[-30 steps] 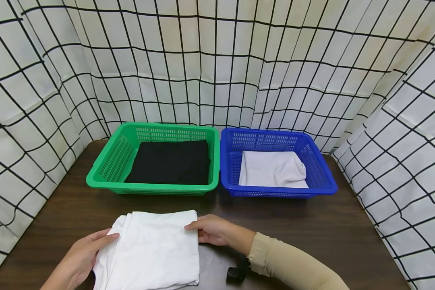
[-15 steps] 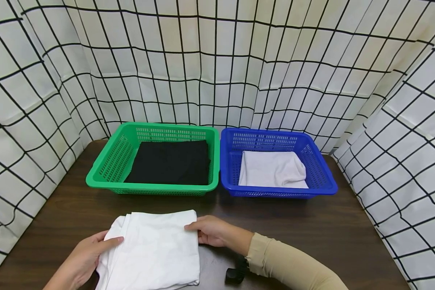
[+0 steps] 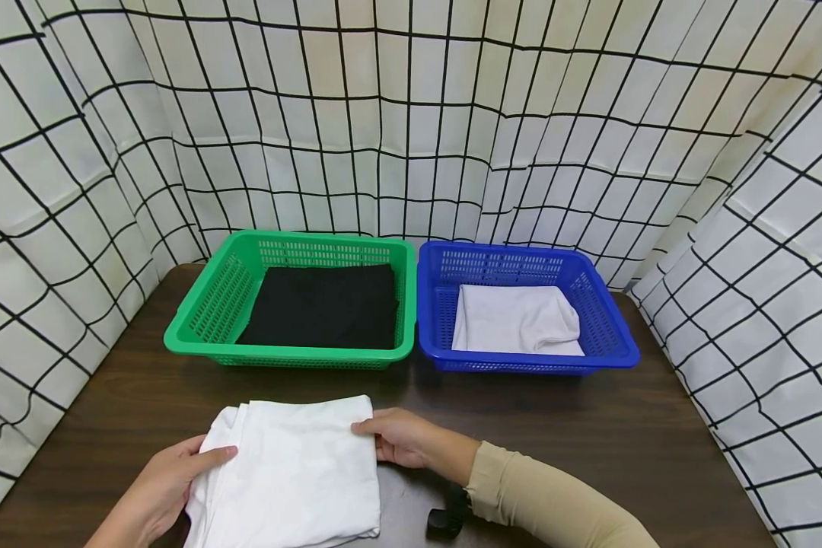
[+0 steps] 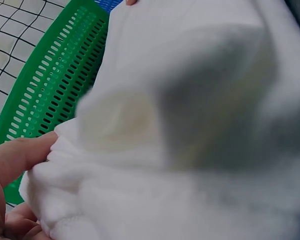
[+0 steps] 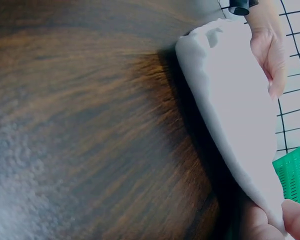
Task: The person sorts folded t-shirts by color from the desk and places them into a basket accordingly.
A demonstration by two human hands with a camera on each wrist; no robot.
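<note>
Both hands hold a folded white cloth [image 3: 294, 472] at the table's front, its layers stacked along the left side. My left hand [image 3: 164, 487] grips the left edge, thumb on top and fingers underneath. On the opposite edge, near the far corner, my right hand [image 3: 400, 438] pinches the layers between thumb and fingers. The right wrist view shows the cloth [image 5: 230, 110] edge-on as a thick fold, with a dark shadow below it. Bunched cloth [image 4: 64, 200] lies in the left hand's grip in the left wrist view. The fingers beneath the cloth are mostly hidden.
Behind the cloth stands a green basket [image 3: 288, 353] with folded black cloth [image 3: 322, 308] inside. Right beside it, a blue basket [image 3: 527, 358] holds a folded white cloth [image 3: 500, 316]. A black wrist-camera part [image 3: 444, 524] shows near the right sleeve. Grid-patterned walls enclose the brown table [image 3: 589, 441].
The left hand has shifted slightly right, its thumb lying a little farther over the cloth. The cloth's left edge has moved slightly inward. The right hand has barely moved.
</note>
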